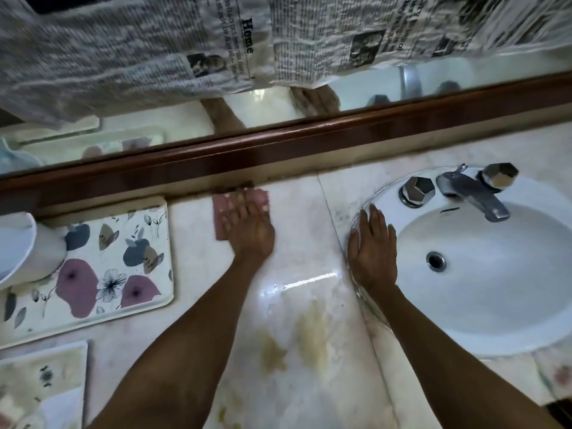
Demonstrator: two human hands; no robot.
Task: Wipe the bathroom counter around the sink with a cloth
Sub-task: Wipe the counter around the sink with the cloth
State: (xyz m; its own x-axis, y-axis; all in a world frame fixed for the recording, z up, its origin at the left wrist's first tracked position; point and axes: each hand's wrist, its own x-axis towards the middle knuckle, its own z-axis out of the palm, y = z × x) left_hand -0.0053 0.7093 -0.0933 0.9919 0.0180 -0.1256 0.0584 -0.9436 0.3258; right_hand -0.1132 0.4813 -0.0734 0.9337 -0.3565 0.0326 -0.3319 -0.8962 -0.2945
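We see the left hand (pixel 247 230) reaching toward 12 o'clock, palm down and fingers straight, pressing flat on a pink cloth (pixel 220 209). It grips nothing. The cloth lies on the counter (pixel 297 305) at its back edge, touching the grimy seam under the wooden mirror frame (pixel 278 144). The right hand (pixel 373 252) lies flat and relaxed, also holding nothing, on the 9 o'clock rim of the sink (pixel 464 305).

The basin shows its drain (pixel 436 261). The faucet (pixel 476 193) and two faceted knobs (pixel 418 187) sit at its 12 o'clock. At the frame's 9 o'clock a floral tray (pixel 108 267) carries a white vessel (pixel 18 246).

The vessel is cut off, so we can't tell what is in it. The fingers cover most of the cloth. Newspaper (pixel 154 57) covers much of the mirror, and the arm reflections below it are blurred. Yellowish stains (pixel 309 335) mark the counter at 6 o'clock of the left hand. Another patterned piece (pixel 43 376) at 7 o'clock is cropped and unclear.
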